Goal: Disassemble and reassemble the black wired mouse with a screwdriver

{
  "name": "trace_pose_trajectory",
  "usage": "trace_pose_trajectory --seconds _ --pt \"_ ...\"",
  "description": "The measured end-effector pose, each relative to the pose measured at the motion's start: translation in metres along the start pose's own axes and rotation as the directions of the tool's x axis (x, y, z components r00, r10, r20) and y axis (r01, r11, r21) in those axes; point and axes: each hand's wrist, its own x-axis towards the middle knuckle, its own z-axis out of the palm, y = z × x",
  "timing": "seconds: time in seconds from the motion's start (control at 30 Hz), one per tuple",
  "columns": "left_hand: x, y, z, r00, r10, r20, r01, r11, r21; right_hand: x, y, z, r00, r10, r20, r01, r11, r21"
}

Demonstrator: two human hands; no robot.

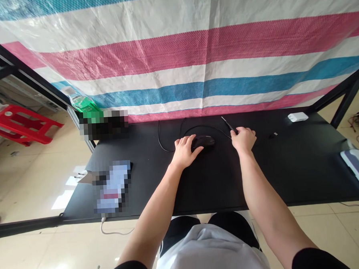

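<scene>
A black computer mouse (206, 141) lies on the black tabletop (212, 181), near its middle. My left hand (184, 151) grips its left end, thumb on the near side and fingers on the far side. Behind the mouse a thin black cable (159, 136) loops across the table. My right hand (244, 139) is closed around the dark handle of a screwdriver (228, 124), to the right of the mouse. Its slim metal shaft points away and to the left, and most of the handle is hidden in my fingers.
A blurred-out phone (114, 186) lies at left with a white cable (103, 224). A green-labelled bottle (86, 105) stands back left. A white adapter (297, 116), a tiny dark piece (272, 136) and a power strip (357, 167) are at right. Striped sheeting (175, 50) hangs behind.
</scene>
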Motion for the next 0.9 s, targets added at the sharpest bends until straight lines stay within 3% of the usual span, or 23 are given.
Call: trace_pose_trajectory --seconds 0.1,0.17,0.27,0.33,0.43,0.53,0.63,0.73,0.9 --pt "-0.001 -0.001 -0.003 0.995 -0.049 -0.088 0.035 0.986 -0.160 -0.001 -0.002 -0.003 1.000 0.005 0.016 -0.004 1.000 -0.029" --pt "-0.001 -0.001 -0.003 0.975 -0.169 -0.142 0.118 0.943 -0.312 0.000 -0.002 -0.005 1.000 -0.013 0.000 0.013 1.000 0.021" --pt "0.002 0.000 -0.002 0.899 -0.421 -0.125 0.267 0.751 -0.604 -0.001 -0.004 -0.008 0.999 -0.023 -0.043 0.034 0.962 0.269" --pt "0.005 0.001 -0.001 0.853 -0.519 -0.050 0.296 0.560 -0.774 -0.004 -0.008 -0.008 1.000 0.010 -0.017 0.001 0.856 0.517" --pt "0.008 0.001 -0.002 0.846 -0.532 0.034 0.277 0.383 -0.881 -0.011 -0.018 -0.008 0.991 0.071 0.117 -0.136 0.607 0.783" --pt "0.010 -0.002 -0.004 0.829 -0.557 0.047 0.272 0.329 -0.904 -0.019 -0.031 -0.008 0.973 0.084 0.217 -0.231 0.456 0.860" --pt "0.012 -0.003 -0.007 0.796 -0.603 0.055 0.289 0.298 -0.910 -0.027 -0.040 -0.009 0.960 0.072 0.272 -0.279 0.365 0.888" --pt "0.013 -0.003 -0.009 0.776 -0.625 0.078 0.304 0.262 -0.916 -0.033 -0.046 -0.011 0.954 0.007 0.300 -0.285 0.331 0.899" --pt "0.015 -0.004 -0.008 0.770 -0.629 0.110 0.329 0.242 -0.913 -0.040 -0.050 -0.013 0.944 -0.077 0.321 -0.276 0.351 0.895"
